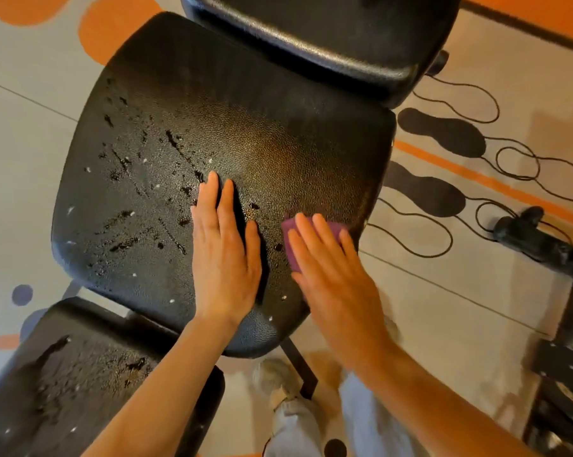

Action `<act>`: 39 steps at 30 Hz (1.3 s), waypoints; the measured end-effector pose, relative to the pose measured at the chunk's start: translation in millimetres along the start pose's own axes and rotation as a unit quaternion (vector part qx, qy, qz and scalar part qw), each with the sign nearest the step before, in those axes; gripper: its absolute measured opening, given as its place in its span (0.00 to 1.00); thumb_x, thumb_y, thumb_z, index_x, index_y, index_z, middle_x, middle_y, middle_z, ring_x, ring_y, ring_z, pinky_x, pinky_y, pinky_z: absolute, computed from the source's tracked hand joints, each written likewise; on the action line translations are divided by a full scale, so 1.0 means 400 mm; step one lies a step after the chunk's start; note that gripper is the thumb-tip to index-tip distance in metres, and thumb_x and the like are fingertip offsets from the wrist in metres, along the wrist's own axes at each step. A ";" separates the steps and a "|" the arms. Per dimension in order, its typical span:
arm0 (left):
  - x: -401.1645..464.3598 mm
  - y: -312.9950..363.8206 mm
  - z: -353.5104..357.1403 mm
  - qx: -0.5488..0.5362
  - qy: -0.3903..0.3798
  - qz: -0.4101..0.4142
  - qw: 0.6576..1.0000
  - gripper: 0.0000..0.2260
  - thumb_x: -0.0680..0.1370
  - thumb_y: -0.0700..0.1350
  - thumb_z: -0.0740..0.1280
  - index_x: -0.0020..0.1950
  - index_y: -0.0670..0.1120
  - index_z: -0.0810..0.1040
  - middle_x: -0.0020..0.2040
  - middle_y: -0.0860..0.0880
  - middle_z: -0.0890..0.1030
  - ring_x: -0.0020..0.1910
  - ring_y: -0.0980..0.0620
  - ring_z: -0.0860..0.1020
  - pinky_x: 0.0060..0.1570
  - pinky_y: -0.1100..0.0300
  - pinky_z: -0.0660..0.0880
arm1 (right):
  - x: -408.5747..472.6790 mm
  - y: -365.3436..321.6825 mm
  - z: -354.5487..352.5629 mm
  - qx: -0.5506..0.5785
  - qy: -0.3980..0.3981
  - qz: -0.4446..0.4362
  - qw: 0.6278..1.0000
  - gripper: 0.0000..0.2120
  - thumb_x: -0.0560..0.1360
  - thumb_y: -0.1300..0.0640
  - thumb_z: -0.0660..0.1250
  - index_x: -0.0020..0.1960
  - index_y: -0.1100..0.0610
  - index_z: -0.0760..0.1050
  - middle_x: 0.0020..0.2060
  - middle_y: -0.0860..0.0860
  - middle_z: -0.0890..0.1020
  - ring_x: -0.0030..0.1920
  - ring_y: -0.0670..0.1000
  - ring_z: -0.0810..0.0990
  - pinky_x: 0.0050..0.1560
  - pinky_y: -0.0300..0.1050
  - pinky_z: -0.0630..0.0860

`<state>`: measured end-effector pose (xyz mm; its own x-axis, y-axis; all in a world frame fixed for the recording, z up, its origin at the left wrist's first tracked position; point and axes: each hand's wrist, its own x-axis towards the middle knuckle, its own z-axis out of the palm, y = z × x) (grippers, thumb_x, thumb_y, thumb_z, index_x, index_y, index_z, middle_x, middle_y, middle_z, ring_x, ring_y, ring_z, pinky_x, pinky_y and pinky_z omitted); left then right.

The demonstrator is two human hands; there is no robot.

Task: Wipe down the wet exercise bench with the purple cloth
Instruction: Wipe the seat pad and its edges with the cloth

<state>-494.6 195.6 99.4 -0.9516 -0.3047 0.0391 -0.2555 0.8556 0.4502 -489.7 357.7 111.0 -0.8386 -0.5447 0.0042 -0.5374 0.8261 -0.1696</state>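
The black padded exercise bench (186, 103) fills the middle of the head view, its large centre pad beaded with water drops and streaks on the left half. My left hand (224, 255) lies flat on that pad near its front, fingers straight. Just to the right, my right hand (331, 268) presses flat on the purple cloth (339, 229) near the pad's right front edge; most of the cloth is hidden under the fingers. A second wet pad (80, 380) sits at the lower left, and a third pad (311, 31) at the top.
Black cables (515, 166) loop over the floor to the right of the bench, among dark footprint marks. A black piece of equipment (538, 239) lies at the far right. My shoes and trouser legs (291, 407) stand below the pad by the bench's frame bar.
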 end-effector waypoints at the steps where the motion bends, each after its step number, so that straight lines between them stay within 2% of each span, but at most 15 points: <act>1: -0.003 -0.004 -0.008 -0.007 -0.006 0.005 1.000 0.25 0.83 0.46 0.56 0.79 0.39 0.55 0.80 0.43 0.52 0.80 0.45 0.51 0.79 0.51 0.46 | 0.018 0.031 -0.005 0.002 -0.005 -0.029 1.000 0.25 0.79 0.56 0.59 0.75 0.59 0.61 0.74 0.56 0.64 0.76 0.56 0.58 0.75 0.54 0.57; 4: -0.019 -0.038 -0.038 0.002 -0.005 0.023 1.000 0.26 0.83 0.45 0.57 0.79 0.39 0.55 0.81 0.43 0.52 0.80 0.45 0.50 0.79 0.50 0.45 | 0.201 0.127 -0.044 -0.010 0.037 0.074 0.997 0.23 0.82 0.54 0.50 0.75 0.60 0.60 0.74 0.58 0.64 0.75 0.58 0.60 0.75 0.56 0.56; 7: -0.046 -0.092 -0.060 0.027 0.002 -0.004 1.000 0.25 0.83 0.46 0.56 0.79 0.40 0.55 0.81 0.44 0.51 0.80 0.44 0.49 0.79 0.49 0.44 | 0.249 0.105 -0.040 0.017 0.057 0.199 0.978 0.24 0.83 0.53 0.50 0.77 0.59 0.54 0.76 0.57 0.59 0.77 0.57 0.54 0.76 0.55 0.51; 11: -0.069 -0.121 -0.060 0.050 0.011 -0.045 0.998 0.26 0.83 0.47 0.54 0.79 0.39 0.53 0.81 0.43 0.50 0.80 0.43 0.49 0.78 0.49 0.45 | -0.045 -0.102 0.015 -0.004 0.004 0.027 1.000 0.28 0.79 0.58 0.58 0.77 0.59 0.53 0.77 0.55 0.55 0.77 0.56 0.51 0.76 0.53 0.50; 14: -0.073 -0.122 -0.048 0.059 0.015 -0.046 0.997 0.26 0.84 0.48 0.53 0.79 0.38 0.53 0.81 0.43 0.50 0.80 0.42 0.50 0.78 0.49 0.46 | -0.019 -0.060 0.033 -0.012 -0.011 -0.050 0.999 0.30 0.78 0.57 0.63 0.77 0.58 0.55 0.76 0.55 0.58 0.77 0.55 0.53 0.76 0.54 0.52; 18: -0.073 -0.125 -0.043 0.071 0.027 -0.046 0.996 0.26 0.84 0.48 0.52 0.78 0.37 0.54 0.81 0.42 0.51 0.80 0.43 0.50 0.79 0.52 0.44 | 0.267 0.046 -0.023 -0.029 0.036 0.151 0.987 0.26 0.82 0.51 0.50 0.77 0.59 0.54 0.76 0.58 0.59 0.77 0.57 0.55 0.76 0.55 0.51; 20: -0.077 -0.125 -0.042 0.070 0.025 -0.043 0.996 0.26 0.84 0.48 0.53 0.78 0.37 0.54 0.80 0.41 0.51 0.80 0.42 0.50 0.79 0.52 0.44 | 0.243 -0.002 -0.017 -0.010 0.056 0.183 0.982 0.27 0.81 0.49 0.48 0.77 0.60 0.53 0.76 0.58 0.58 0.77 0.57 0.54 0.76 0.55 0.51; 23: -0.074 -0.124 -0.044 0.065 0.029 -0.037 0.997 0.26 0.84 0.47 0.53 0.79 0.37 0.54 0.80 0.41 0.51 0.80 0.42 0.50 0.79 0.51 0.45 | 0.035 -0.134 0.023 -0.015 0.000 0.034 0.999 0.29 0.80 0.49 0.54 0.77 0.60 0.55 0.76 0.57 0.58 0.77 0.57 0.54 0.76 0.55 0.52; 26: -0.077 -0.123 -0.044 0.064 0.029 -0.044 0.997 0.26 0.83 0.47 0.54 0.79 0.37 0.54 0.80 0.41 0.52 0.80 0.42 0.50 0.79 0.50 0.47 | 0.027 -0.089 0.031 -0.029 -0.031 -0.078 0.996 0.26 0.81 0.51 0.54 0.76 0.59 0.58 0.76 0.56 0.61 0.76 0.55 0.57 0.76 0.53 0.53; 27: -0.075 -0.122 -0.044 0.064 0.028 -0.046 0.997 0.26 0.83 0.47 0.54 0.79 0.37 0.54 0.80 0.41 0.52 0.80 0.42 0.50 0.79 0.50 0.46 | 0.095 -0.053 0.022 -0.034 -0.013 -0.053 0.998 0.25 0.82 0.52 0.53 0.76 0.60 0.57 0.76 0.56 0.61 0.76 0.56 0.56 0.76 0.53 0.52; 30: -0.073 -0.121 -0.043 0.071 0.036 -0.050 0.996 0.26 0.83 0.48 0.54 0.79 0.37 0.54 0.80 0.41 0.52 0.80 0.42 0.51 0.79 0.52 0.45 | 0.325 0.032 -0.024 -0.010 0.036 0.136 0.990 0.25 0.83 0.52 0.49 0.76 0.61 0.55 0.76 0.59 0.59 0.77 0.58 0.55 0.76 0.55 0.52; 32: -0.076 -0.123 -0.041 0.072 0.037 -0.050 0.995 0.26 0.83 0.48 0.54 0.79 0.37 0.55 0.80 0.41 0.52 0.80 0.42 0.52 0.79 0.53 0.44 | 0.325 -0.003 -0.014 -0.004 0.056 0.184 0.981 0.25 0.82 0.54 0.51 0.77 0.60 0.53 0.76 0.59 0.58 0.77 0.59 0.54 0.76 0.57 0.52; 35: -0.075 -0.124 -0.042 0.072 0.035 -0.048 0.996 0.27 0.83 0.49 0.54 0.79 0.38 0.55 0.80 0.40 0.53 0.80 0.42 0.52 0.78 0.52 0.46 | 0.126 -0.122 0.024 0.003 0.009 -0.009 1.000 0.25 0.81 0.57 0.55 0.77 0.58 0.55 0.77 0.56 0.57 0.77 0.57 0.53 0.76 0.57 0.53; 37: -0.077 -0.125 -0.043 0.073 0.031 -0.052 0.995 0.27 0.83 0.49 0.54 0.79 0.38 0.55 0.80 0.41 0.53 0.80 0.42 0.52 0.78 0.51 0.47 | 0.063 -0.114 0.026 -0.013 -0.028 -0.126 0.992 0.24 0.81 0.56 0.54 0.76 0.57 0.59 0.76 0.54 0.60 0.77 0.55 0.56 0.75 0.55 0.55; 39: -0.075 -0.123 -0.044 0.068 0.028 -0.058 0.996 0.27 0.83 0.50 0.54 0.79 0.38 0.55 0.80 0.41 0.53 0.80 0.43 0.51 0.79 0.52 0.46 | 0.165 -0.042 0.013 -0.019 -0.010 -0.109 0.994 0.23 0.81 0.55 0.51 0.76 0.58 0.59 0.75 0.55 0.61 0.76 0.56 0.58 0.75 0.55 0.57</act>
<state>-450.3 155.5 91.9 -0.9049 -0.4233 0.0450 -0.3866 0.8615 0.3291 -535.5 307.1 109.0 -0.6996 -0.7143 0.0181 -0.7100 0.6921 -0.1301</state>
